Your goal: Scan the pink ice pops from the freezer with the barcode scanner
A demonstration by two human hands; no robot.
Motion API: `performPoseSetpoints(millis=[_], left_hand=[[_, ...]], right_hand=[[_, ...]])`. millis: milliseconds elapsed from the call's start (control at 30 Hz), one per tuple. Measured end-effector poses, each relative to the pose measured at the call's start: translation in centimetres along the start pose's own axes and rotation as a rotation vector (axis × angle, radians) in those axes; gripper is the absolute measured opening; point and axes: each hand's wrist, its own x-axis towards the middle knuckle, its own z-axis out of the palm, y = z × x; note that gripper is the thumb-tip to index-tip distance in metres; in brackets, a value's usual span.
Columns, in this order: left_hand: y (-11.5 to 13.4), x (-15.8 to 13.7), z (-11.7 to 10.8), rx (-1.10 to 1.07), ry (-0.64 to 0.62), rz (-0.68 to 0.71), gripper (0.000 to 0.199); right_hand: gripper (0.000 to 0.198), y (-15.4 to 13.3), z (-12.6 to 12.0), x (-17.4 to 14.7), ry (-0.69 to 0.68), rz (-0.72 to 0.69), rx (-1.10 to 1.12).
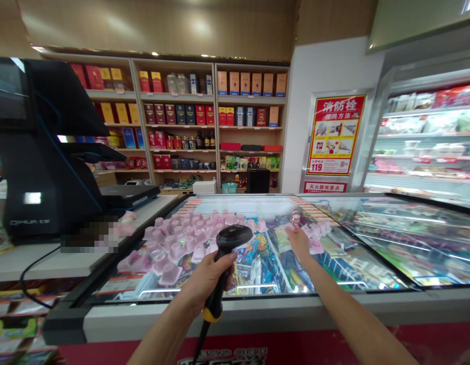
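My left hand (210, 279) is wrapped round the handle of a black and yellow barcode scanner (218, 294), whose black head (233, 235) points away from me. A cord runs down from its handle. Many pink-tinted cups (185, 233), apparently plastic, lie in a loose cluster on the glass lid beyond the scanner. To the right, my right hand (300, 243) reaches over the glass with its fingers closed together. Whatever they pinch, if anything, is hidden. Beside that hand lies a smaller group of pink cups (321, 229).
A chest freezer (333, 306) with glass lids spans the front, with packaged goods under the glass. At left, a black checkout terminal (48, 167) stands on a counter (33, 266). Behind are shelves of boxed goods (177, 114); at right, a lit display fridge (425, 134).
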Motion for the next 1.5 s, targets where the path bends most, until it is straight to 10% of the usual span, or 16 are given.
performPoseSetpoints(millis=[167,333,500,700,1000,1133,1333,1500], left_hand=[[-0.4,1.1,-1.1,-0.039,0.005,-0.002,0.023],[-0.6,1.4,-1.7,-0.027,0.044,-0.002,0.024],[-0.2,0.5,-1.7,-0.004,0.097,-0.016,0.025],[0.2,-0.4,-1.5,-0.005,0.076,0.005,0.026],[0.2,-1.3,-1.2,-0.018,0.058,0.015,0.025],[0.3,-1.2,-1.2,0.012,0.097,0.022,0.026],[0.7,-1.0,0.0,-0.04,0.014,0.0,0.024],[1.4,-1.7,0.6,-0.053,-0.009,0.002,0.024]], right_hand=[[0.038,2.0,-1.1,1.9,0.081,-0.192,-0.375],[0.043,-1.1,2.8,1.7,-0.017,-0.425,-0.233],[0.033,-3.3,7.9,1.4,-0.275,-0.292,0.166],[0.017,-2.5,5.8,1.5,-0.154,-0.067,0.076],[0.025,-3.2,7.3,0.5,-0.312,-0.347,0.018],[0.017,-2.7,6.0,0.6,-0.212,-0.157,0.125],[0.011,-4.2,2.5,-0.3,-0.302,0.417,0.982],[0.008,-5.3,1.7,-1.0,-0.39,0.491,1.223]])
